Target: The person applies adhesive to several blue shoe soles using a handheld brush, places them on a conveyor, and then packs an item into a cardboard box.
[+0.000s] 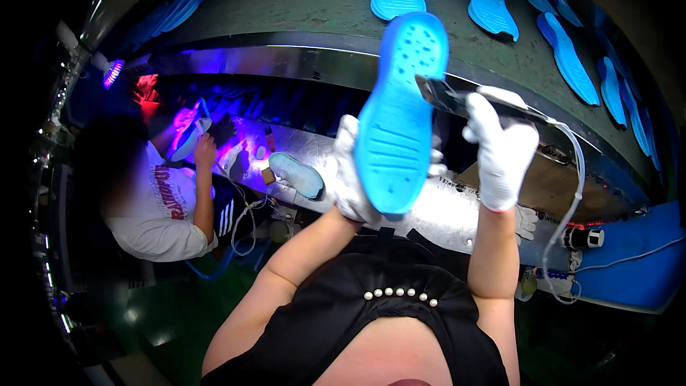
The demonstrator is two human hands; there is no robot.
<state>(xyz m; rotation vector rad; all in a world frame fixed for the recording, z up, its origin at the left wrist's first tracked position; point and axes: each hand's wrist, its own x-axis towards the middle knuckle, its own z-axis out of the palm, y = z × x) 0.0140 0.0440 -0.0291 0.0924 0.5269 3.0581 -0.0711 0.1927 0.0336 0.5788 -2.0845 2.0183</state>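
A bright blue shoe sole point(393, 118) is held up in front of me, with small recesses at its far end and ridges across the near half. My left hand point(347, 179), in a white glove, is closed around its left side, with fingertips showing past the right edge. A dark handheld tool point(450, 99) with a white cord point(576, 179) is gripped in my white-gloved right hand point(504, 150). The tool's tip overlaps the sole's upper right edge; whether it touches, I cannot tell.
Several blue soles lie on the dark green belt point(286, 7) beyond a metal rail. A pale sole point(296, 175) rests on the metal bench point(450, 213). To my left, a co-worker point(168, 207) handles another sole under purple light. A blue panel point(643, 271) stands at right.
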